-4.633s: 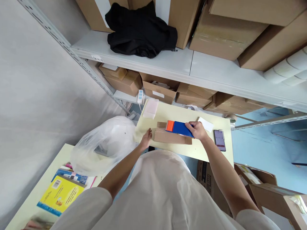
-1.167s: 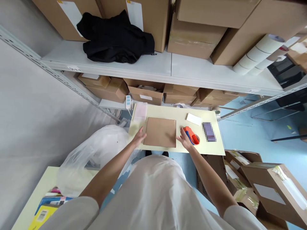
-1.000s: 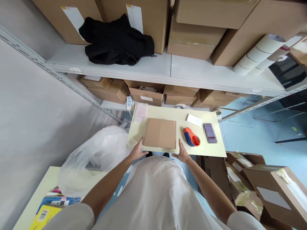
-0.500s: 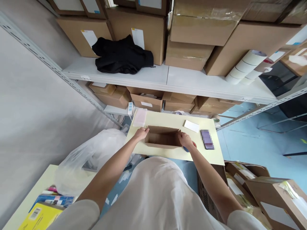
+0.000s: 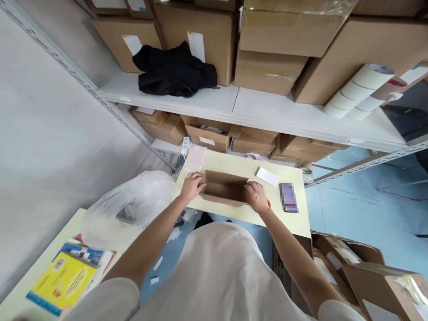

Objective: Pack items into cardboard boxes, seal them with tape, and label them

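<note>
An open cardboard box [image 5: 222, 200] stands on the pale yellow table [image 5: 284, 223], its top facing up and its inside visible. My left hand [image 5: 193, 186] grips the box's left end, fingers curled over the upper edge. At the opposite end, my right hand [image 5: 256, 196] is closed over the right edge with its fingertips inside. A white card or pad [image 5: 267, 176] and a phone with a blurred screen [image 5: 289, 198] lie to the right of the box. Behind my left hand is a pinkish translucent sheet [image 5: 196, 158].
Beyond the table rises a shelf [image 5: 200, 100] with cartons, a black garment [image 5: 177, 71] and white tape rolls [image 5: 359, 91]. A plastic bag [image 5: 130, 209] and a yellow book [image 5: 63, 281] are at left. Open cartons [image 5: 377, 281] stand at lower right.
My hands have shifted from pinching the box's end corners to curling over its two end edges. The camera view has turned slightly.
</note>
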A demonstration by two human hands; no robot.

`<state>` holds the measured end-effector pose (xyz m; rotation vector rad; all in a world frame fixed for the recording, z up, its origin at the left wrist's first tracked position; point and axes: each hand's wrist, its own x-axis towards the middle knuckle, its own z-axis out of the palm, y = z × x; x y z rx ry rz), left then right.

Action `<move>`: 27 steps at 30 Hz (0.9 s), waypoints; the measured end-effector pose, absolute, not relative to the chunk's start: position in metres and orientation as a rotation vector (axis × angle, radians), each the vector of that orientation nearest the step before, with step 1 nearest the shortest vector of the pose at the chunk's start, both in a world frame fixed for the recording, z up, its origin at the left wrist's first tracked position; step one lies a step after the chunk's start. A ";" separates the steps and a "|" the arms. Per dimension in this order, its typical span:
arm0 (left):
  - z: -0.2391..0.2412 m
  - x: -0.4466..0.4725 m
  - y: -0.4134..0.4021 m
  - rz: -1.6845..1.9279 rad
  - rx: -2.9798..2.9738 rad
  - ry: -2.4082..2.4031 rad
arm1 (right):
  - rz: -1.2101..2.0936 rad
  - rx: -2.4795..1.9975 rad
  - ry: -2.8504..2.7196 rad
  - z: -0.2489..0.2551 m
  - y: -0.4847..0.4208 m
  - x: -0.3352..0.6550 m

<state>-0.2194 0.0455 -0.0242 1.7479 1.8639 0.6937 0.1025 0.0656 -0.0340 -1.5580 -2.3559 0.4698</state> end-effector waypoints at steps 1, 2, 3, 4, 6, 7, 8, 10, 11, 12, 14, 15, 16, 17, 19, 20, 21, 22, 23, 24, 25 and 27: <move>-0.022 -0.221 0.045 0.618 1.817 1.801 | 0.506 -1.405 -2.492 -0.028 0.070 0.104; -0.021 -0.223 0.045 0.549 1.813 1.759 | 0.543 -1.297 -2.578 -0.023 0.075 0.106; -0.019 -0.225 0.045 0.489 1.764 1.735 | 0.570 -1.240 -2.626 -0.018 0.079 0.108; -0.017 -0.227 0.044 0.434 1.693 1.719 | 0.590 -1.218 -2.651 -0.014 0.083 0.110; -0.015 -0.228 0.044 0.340 1.559 1.701 | 0.630 -1.204 -2.683 -0.009 0.089 0.114; -0.014 -0.226 0.043 0.309 1.511 1.711 | 0.656 -1.197 -2.698 -0.008 0.090 0.116; -0.013 -0.222 0.043 0.283 1.478 1.725 | 0.687 -1.195 -2.708 -0.008 0.091 0.118; -0.013 -0.212 0.043 0.228 1.449 1.745 | 0.767 -1.203 -2.721 -0.009 0.090 0.121; -0.013 -0.206 0.043 0.207 1.446 1.751 | 0.814 -1.210 -2.728 -0.011 0.089 0.122; -0.014 -0.200 0.042 0.189 1.447 1.749 | 0.863 -1.216 -2.737 -0.012 0.089 0.122; -0.018 -0.193 0.041 0.163 1.454 1.744 | 0.950 -1.217 -2.763 -0.016 0.087 0.121; -0.020 -0.191 0.039 0.152 1.455 1.736 | 0.984 -1.220 -2.777 -0.017 0.086 0.120; -0.023 -0.191 0.037 0.145 1.455 1.717 | 1.011 -1.232 -2.788 -0.019 0.084 0.117; -0.026 -0.192 0.035 0.146 1.456 1.688 | 1.031 -1.253 -2.795 -0.020 0.083 0.114; -0.031 -0.195 0.031 0.173 1.472 1.618 | 1.068 -1.310 -2.806 -0.021 0.081 0.108; -0.033 -0.197 0.029 0.183 1.485 1.584 | 1.088 -1.335 -2.810 -0.022 0.081 0.105; -0.035 -0.199 0.028 0.183 1.498 1.559 | 1.108 -1.354 -2.816 -0.021 0.081 0.103; -0.035 -0.201 0.027 0.164 1.509 1.543 | 1.127 -1.370 -2.824 -0.020 0.082 0.101; -0.035 -0.203 0.028 0.132 1.519 1.530 | 1.145 -1.382 -2.831 -0.019 0.084 0.100; -0.034 -0.205 0.029 0.096 1.526 1.520 | 1.161 -1.391 -2.838 -0.016 0.086 0.099; -0.032 -0.209 0.030 0.068 1.533 1.510 | 1.183 -1.394 -2.845 -0.012 0.088 0.099; -0.028 -0.216 0.034 0.044 1.576 1.491 | 1.223 -1.395 -2.843 -0.003 0.092 0.099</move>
